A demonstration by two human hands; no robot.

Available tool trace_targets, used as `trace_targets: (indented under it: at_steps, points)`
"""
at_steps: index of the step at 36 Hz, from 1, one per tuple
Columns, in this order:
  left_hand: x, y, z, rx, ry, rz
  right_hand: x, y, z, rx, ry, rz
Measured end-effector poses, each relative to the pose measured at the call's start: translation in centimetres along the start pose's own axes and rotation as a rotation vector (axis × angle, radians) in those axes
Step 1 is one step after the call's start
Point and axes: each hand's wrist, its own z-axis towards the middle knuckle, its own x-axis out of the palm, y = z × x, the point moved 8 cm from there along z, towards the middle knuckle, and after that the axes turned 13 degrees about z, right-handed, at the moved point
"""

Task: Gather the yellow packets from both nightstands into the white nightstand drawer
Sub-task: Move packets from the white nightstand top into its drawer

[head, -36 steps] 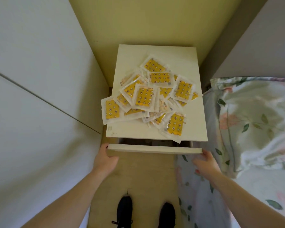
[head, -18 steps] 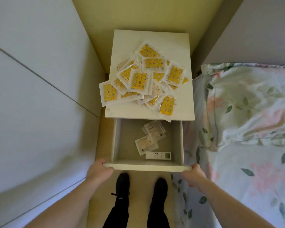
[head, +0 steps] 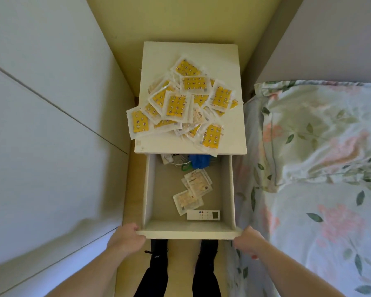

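Head view: left hand (head: 126, 237) and right hand (head: 247, 239) grip the drawer (head: 189, 231) front's corners. Packets (head: 180, 103) heap on the nightstand (head: 191, 52) top beyond, spilling over its left edge, nearer the left hand.

Yellow-green wall (head: 180, 18) behind, white panels (head: 41, 103) left, floral bed (head: 319, 189) right.

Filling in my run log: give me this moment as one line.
stage: drawer open | left hand, right hand: grip drawer front | yellow packets: piled on nightstand top
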Motion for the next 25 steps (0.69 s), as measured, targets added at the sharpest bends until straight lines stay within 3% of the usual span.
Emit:
trace_targets:
  at_steps: [4,11,14,20,25]
  points:
    - [-4.9,-2.9,0.0,0.043,-0.098,0.209,-2.4,4.0,-0.4,-0.147,-0.089,-0.099]
    - [-19.3,-11.0,-0.1,0.249,-0.534,0.018,-10.0,17.2,-6.4,-0.624,-0.358,0.052]
    - [-24.0,-13.0,0.3,0.327,-0.643,0.01,-12.0,21.6,-8.0,-0.76,-0.394,0.097]
    - [-29.3,-16.2,1.2,0.471,-0.718,0.268,-13.7,27.6,-8.1,-0.825,-0.425,-0.017]
    - [-31.2,-18.6,3.5,0.519,-0.695,0.294,-16.2,31.0,-6.8,-0.824,-0.485,0.04]
